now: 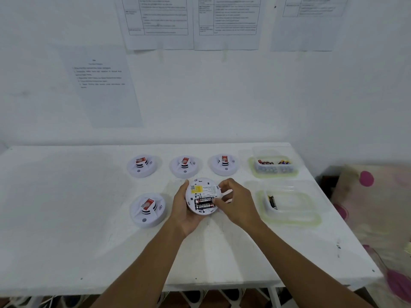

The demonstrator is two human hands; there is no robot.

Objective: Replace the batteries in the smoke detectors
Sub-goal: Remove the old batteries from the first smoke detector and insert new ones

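My left hand (181,210) cradles a white round smoke detector (201,192) turned back side up, with a yellow label showing. Two black batteries (204,203) lie in its uncovered compartment. My right hand (233,202) is curled at the detector's right edge, its fingertips at the right ends of the batteries, and a small white piece (226,192) shows between its fingers. Several more detectors stand face up on the white table (66,218): three in a back row (142,165) (185,166) (223,164) and one at front left (148,208).
At the back right stands a clear tub (274,165) with several batteries. In front of it is a second clear tub (289,204) with a dark battery or two inside. Printed sheets hang on the wall. A patterned cloth (367,196) lies beyond the table's right edge.
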